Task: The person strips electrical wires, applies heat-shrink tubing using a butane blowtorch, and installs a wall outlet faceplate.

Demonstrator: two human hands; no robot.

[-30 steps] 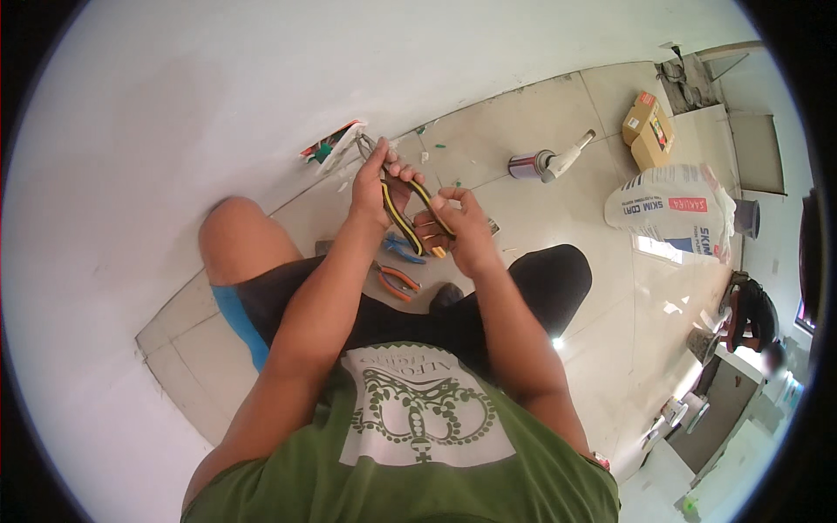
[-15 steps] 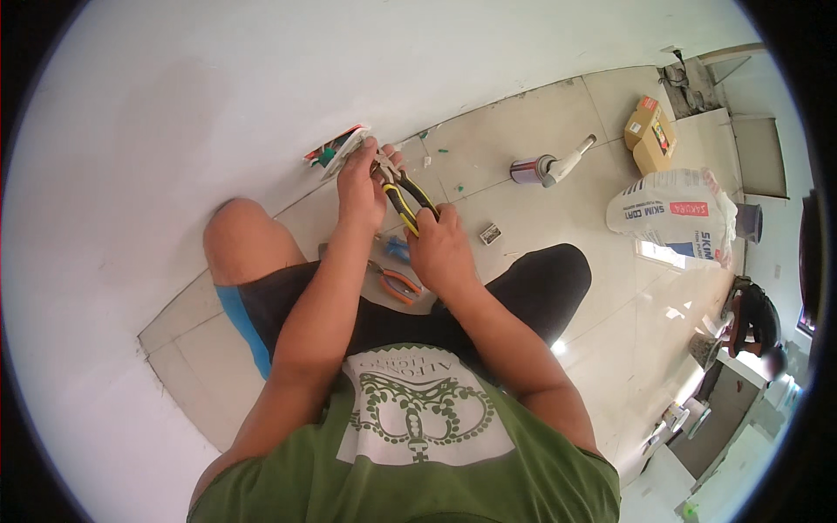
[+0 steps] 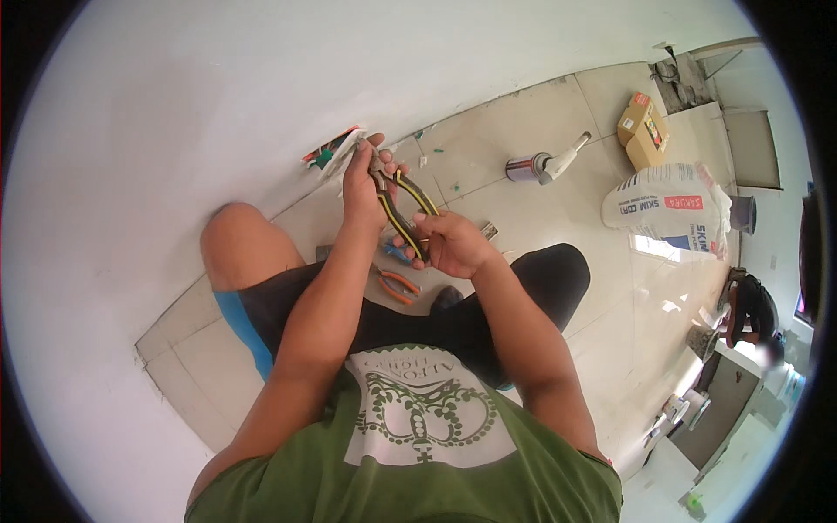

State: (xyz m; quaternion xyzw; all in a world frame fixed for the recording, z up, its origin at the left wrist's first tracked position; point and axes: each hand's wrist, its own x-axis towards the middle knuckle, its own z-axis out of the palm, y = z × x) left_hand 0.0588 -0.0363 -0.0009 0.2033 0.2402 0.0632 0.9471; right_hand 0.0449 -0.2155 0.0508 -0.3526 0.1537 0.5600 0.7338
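My right hand (image 3: 457, 243) grips a pair of pliers (image 3: 403, 228) by its black-and-yellow handles, which are spread apart. The plier jaws reach up to the fingers of my left hand (image 3: 361, 188). That hand is closed on a white plate-like piece (image 3: 345, 155), held beside a rectangular wall opening (image 3: 319, 158). Red edging and green bits show in the opening. What lies between the plier jaws is hidden by my fingers. On the floor below my wrists lie orange-handled pliers (image 3: 402, 288) and a partly covered blue-handled tool (image 3: 397, 253).
A spray-type can with a white torch head (image 3: 526, 167) stands to the right on the tiles. Farther right are a cardboard box (image 3: 643, 132) and a large white bag (image 3: 667, 209). Small green and white scraps lie near the wall. My bent knees flank the work spot.
The plier handles have spread wider, and my right hand has shifted slightly down and right with its fingers looser. My left hand stays by the wall opening.
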